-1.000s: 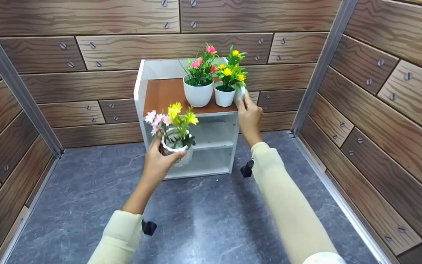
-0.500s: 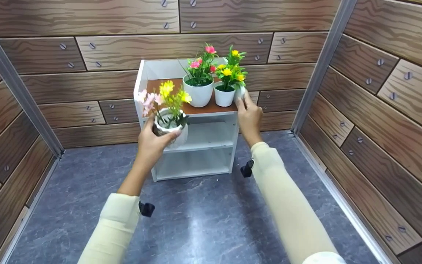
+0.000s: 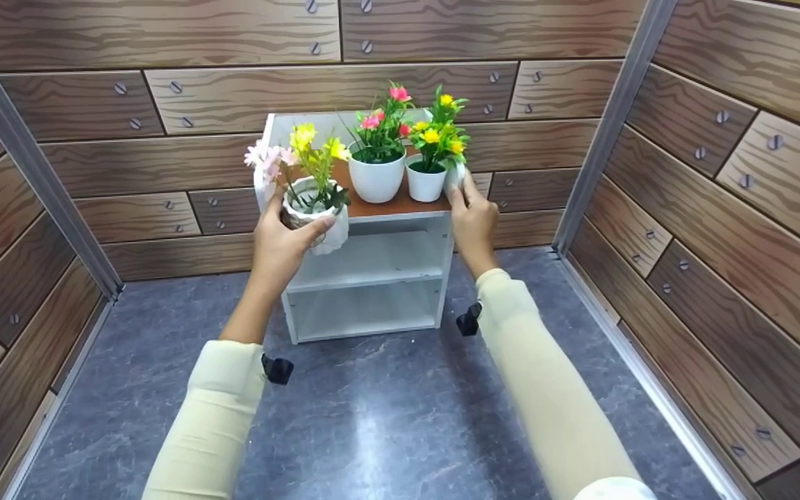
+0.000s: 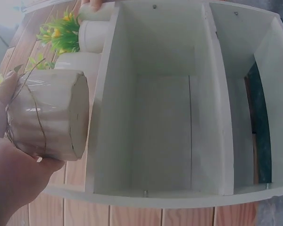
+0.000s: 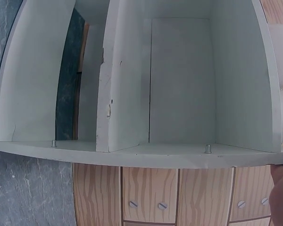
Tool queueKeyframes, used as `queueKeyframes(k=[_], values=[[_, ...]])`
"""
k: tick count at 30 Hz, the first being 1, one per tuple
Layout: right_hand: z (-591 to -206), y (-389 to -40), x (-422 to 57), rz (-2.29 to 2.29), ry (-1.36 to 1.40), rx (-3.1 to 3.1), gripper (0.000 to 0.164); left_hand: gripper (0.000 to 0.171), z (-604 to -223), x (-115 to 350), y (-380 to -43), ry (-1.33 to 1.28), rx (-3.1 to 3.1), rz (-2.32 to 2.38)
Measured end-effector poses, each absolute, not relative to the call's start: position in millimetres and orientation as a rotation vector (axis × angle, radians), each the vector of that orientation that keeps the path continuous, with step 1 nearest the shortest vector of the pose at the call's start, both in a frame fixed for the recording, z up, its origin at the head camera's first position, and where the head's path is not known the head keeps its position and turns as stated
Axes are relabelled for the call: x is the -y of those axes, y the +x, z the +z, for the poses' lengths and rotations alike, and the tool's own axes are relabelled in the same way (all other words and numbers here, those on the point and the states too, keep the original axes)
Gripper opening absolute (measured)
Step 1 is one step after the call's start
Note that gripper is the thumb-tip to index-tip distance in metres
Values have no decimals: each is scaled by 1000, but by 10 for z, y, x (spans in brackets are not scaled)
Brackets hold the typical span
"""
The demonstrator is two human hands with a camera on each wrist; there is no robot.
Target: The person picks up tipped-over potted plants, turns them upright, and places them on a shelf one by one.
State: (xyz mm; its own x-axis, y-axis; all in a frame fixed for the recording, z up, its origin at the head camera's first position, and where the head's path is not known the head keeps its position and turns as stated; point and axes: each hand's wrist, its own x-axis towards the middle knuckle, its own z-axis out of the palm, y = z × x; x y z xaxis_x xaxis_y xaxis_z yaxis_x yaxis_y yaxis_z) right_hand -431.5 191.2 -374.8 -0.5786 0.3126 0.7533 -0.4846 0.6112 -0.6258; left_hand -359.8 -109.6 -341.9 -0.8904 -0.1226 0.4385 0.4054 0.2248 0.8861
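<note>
In the head view my left hand (image 3: pixel 278 239) grips a white flowerpot (image 3: pixel 329 235) with pink and yellow flowers, thumb on its near side. The pot is held in front of the left part of the shelf unit's brown top, apart from the other pots. Thin twine wraps the pot (image 4: pixel 47 113) in the left wrist view. My right hand (image 3: pixel 475 221) holds the raised right side panel of the small white shelf unit (image 3: pixel 396 253). On its top stand a white pot (image 3: pixel 377 182) with pink flowers and a smaller white pot (image 3: pixel 426 186) with yellow flowers.
The shelf unit has two open compartments below its brown top (image 3: pixel 400 206) and raised side panels. It stands on a dark marbled floor (image 3: pixel 372 417) near a wood-patterned back wall (image 3: pixel 164 163). Similar walls (image 3: pixel 712 208) close in both sides.
My left hand has carried the flowerpot up and to the left, from in front of the compartments to the level of the brown top's front edge. My right hand has stayed put.
</note>
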Motion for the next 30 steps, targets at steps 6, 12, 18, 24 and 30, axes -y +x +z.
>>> queueKeyframes(k=[6,12,18,24,30], values=[[-3761,-4306,-1916,1076,131,1908,40,91,-3408,1081,-3730,-237,2084,-1664],[-3759,-4308,-1928,1067,130,1903,39,86,-3347,1044,-3840,-182,2116,-1562],[-3743,-4297,-1936,1102,134,1915,41,82,-3277,1026,-3945,-141,2139,-1510],[-3724,-4307,-1929,1098,151,1918,42,77,-3244,1008,-4070,-118,2109,-1492],[-3739,-4316,-1910,1097,149,1912,40,76,-3256,960,-4132,-30,2089,-1469]])
